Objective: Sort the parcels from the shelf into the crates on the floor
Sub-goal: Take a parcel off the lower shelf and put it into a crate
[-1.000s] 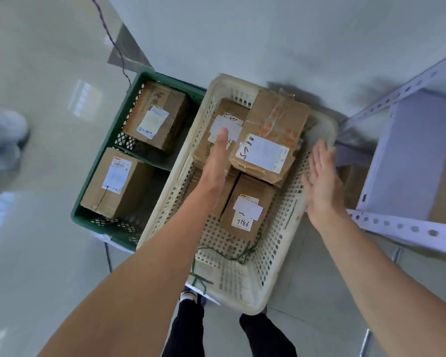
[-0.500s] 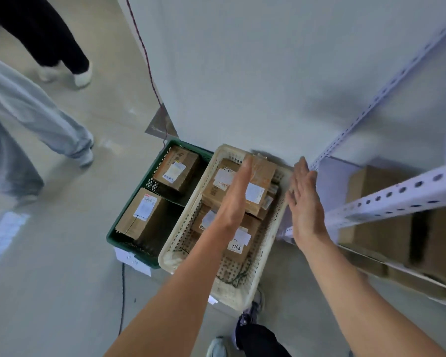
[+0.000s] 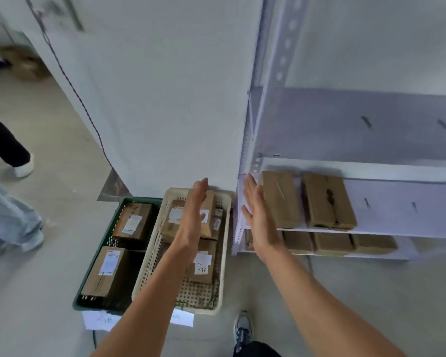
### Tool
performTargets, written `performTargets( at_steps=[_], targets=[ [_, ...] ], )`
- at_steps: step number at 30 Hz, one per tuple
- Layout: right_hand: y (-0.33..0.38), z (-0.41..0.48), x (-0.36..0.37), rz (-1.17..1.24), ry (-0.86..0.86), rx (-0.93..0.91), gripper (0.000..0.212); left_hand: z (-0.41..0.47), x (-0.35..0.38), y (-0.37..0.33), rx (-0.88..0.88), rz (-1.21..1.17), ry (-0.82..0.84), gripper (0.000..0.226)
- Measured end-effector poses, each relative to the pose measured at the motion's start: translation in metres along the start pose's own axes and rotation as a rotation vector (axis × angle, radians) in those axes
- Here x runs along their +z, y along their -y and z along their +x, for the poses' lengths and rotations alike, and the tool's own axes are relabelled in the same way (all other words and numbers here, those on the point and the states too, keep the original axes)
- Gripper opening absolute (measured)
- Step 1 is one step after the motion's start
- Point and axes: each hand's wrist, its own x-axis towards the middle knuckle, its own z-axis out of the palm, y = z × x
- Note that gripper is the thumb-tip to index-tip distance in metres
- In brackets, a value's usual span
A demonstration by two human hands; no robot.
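A cream crate (image 3: 150,256) on the floor holds several brown parcels with white labels, one (image 3: 202,264) marked 7186. To its left a green crate (image 3: 108,238) holds two labelled parcels (image 3: 133,224). My left hand (image 3: 195,215) is flat, fingers straight, above the cream crate and holds nothing. My right hand (image 3: 258,215) is also flat and empty, in front of the shelf's corner post. On the white metal shelf (image 3: 371,231) lie two brown parcels (image 3: 281,198), (image 3: 328,200). More parcels (image 3: 332,243) sit on the level below.
A white wall (image 3: 165,112) stands behind the crates, with a thin red cable (image 3: 83,104) running down it. Another person's legs (image 3: 5,202) stand at the left. Paper labels (image 3: 101,319) lie on the floor in front of the crates. My shoe (image 3: 242,329) is near the bottom.
Both empty hands have risen away from the cream crate and swung right toward the shelf. The view has lifted and pulled back, bringing the shelf's parcels into sight.
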Motion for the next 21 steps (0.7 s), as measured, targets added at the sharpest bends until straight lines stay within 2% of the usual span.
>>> performTargets(
  at_steps=[6,9,12,18,21],
  targets=[
    [0.012,-0.043,-0.073,0.011,-0.129,0.001,0.064,-0.038,0.056,0.011,-0.041,0.018,0.099,0.095],
    [0.013,-0.052,-0.116,0.016,-0.18,0.016,0.072,-0.042,0.094,0.015,-0.075,0.052,0.162,0.081],
    [0.013,-0.061,-0.166,0.023,-0.219,0.017,0.071,-0.04,0.139,0.024,-0.102,0.075,0.166,0.088],
    [0.009,-0.074,-0.292,0.07,-0.279,0.048,0.064,-0.036,0.253,0.044,-0.221,0.072,0.161,0.086],
    [0.006,-0.072,-0.351,0.062,-0.29,0.081,0.074,-0.033,0.303,0.054,-0.264,0.073,0.15,0.09]
  ],
)
